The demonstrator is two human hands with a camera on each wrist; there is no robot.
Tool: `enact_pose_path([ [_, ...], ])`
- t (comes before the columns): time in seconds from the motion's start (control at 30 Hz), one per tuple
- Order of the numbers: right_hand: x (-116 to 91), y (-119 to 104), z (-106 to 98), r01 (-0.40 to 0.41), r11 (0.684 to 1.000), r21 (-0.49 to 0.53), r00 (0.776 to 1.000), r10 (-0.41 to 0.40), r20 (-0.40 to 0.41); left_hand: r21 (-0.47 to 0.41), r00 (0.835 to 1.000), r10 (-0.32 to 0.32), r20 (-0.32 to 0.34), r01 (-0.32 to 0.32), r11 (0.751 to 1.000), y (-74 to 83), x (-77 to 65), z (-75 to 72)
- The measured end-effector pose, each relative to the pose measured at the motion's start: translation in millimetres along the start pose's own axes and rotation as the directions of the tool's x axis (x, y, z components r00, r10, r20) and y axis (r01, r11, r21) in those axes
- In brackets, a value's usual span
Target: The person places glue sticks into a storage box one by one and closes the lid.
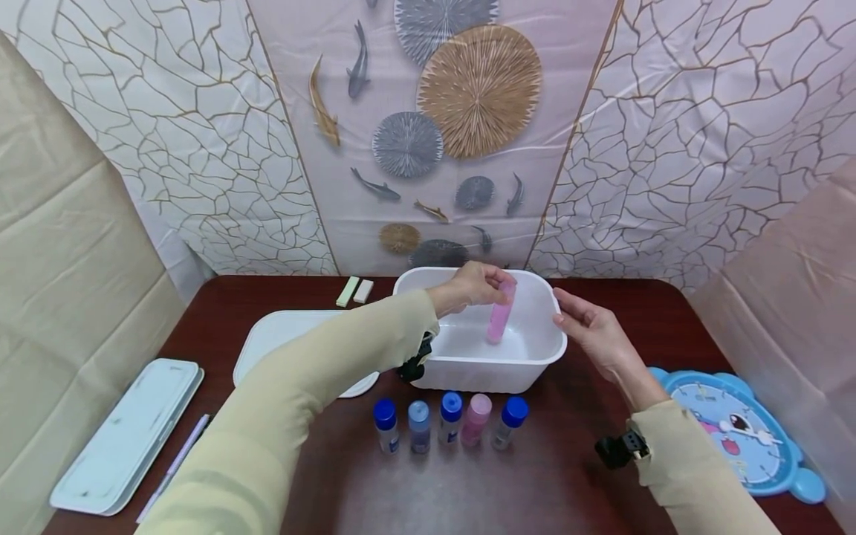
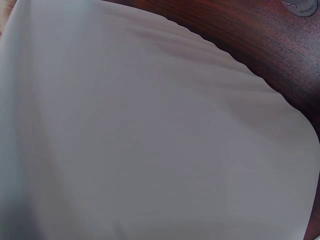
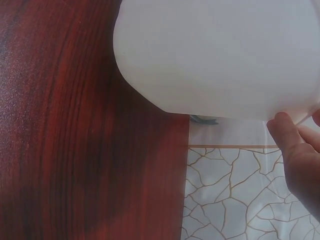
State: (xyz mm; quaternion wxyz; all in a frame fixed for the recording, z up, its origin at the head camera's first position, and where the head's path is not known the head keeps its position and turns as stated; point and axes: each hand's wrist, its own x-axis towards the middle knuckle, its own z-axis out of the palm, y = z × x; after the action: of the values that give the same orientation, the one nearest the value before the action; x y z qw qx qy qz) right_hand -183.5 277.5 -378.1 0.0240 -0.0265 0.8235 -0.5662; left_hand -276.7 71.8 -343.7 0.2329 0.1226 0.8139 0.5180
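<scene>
My left hand reaches over the rim of a white plastic tub and holds a slim pink bottle by its upper end. The bottle stands slightly tilted inside the tub, its lower end close over the tub floor. At the tub's right end, my right hand pinches the rim between thumb and fingers; the right wrist view also shows its fingertips at the tub's edge. In front of the tub, several small bottles stand in a row: most have blue caps, and one pink bottle has a pink cap.
A white lid lies left of the tub, partly under the left sleeve. Two small blocks lie behind it. Far left are a pale blue case and a purple pen. A blue cartoon clock lies at right by the right forearm.
</scene>
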Motion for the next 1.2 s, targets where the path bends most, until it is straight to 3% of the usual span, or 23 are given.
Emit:
enact_pose_path([
  [0.43,0.9,6.4,0.4,0.02,0.998,0.056,1.0,-0.02,-0.003,0.037,1.0,0.026,0.005,-0.026,0.999,-8.8,3.2,9.1],
  [0.87,-0.8,1.0,2.6,0.024,0.999,0.029,1.0,-0.024,-0.004,0.036,0.999,0.047,0.009,-0.048,0.998,-7.1,1.9,9.8],
  [1.03,-0.9,1.1,1.6,0.022,0.999,0.03,1.0,-0.022,-0.008,0.035,0.994,0.08,0.073,-0.083,0.996,2.6,-9.5,-2.3],
  [1.2,-1.3,1.3,-0.2,0.015,1.0,0.008,1.0,-0.015,-0.009,-0.003,0.977,0.148,0.156,-0.15,0.989,11.4,-39.5,-27.3],
])
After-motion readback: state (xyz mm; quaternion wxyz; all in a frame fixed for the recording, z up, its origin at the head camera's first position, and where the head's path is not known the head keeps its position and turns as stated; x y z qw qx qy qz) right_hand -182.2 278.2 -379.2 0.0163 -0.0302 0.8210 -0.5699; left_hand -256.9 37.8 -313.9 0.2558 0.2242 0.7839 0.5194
